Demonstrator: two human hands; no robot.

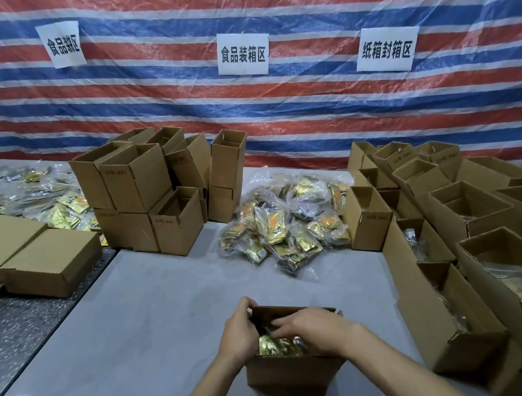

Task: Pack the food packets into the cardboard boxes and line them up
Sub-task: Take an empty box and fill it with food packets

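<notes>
**Food packets [278,347] inside the near cardboard box [292,373], both hands on it**

Head view, as I watched from my remote station: the open cardboard box stood on the grey table [135,309], close to the near edge and a little right of centre. The gold food packets lay inside it, showing just below the near rim. The left hand [239,330] gripped the box's left wall, with its fingers curled over the top edge at the far corner. The right hand [313,328] reached across the opening from the right. Its fingers were fairly straight and lay flat on top of the packets.

Farther back, at the middle of the table, sat a pile of bagged packets [288,224], gold and orange sachets in clear plastic. Left of the pile rose a stack of empty boxes [151,190], two layers high, with flaps open upward. Along the right side ran rows of open boxes [442,291], touching one another, and several showed gold packets inside. At the left, two closed flat boxes [31,253] lay side by side, with loose packets [41,196] scattered behind them. A red, white and blue striped tarp [275,105] hung behind the table. White paper signs [243,53] bearing Chinese characters were fixed to it.
</notes>
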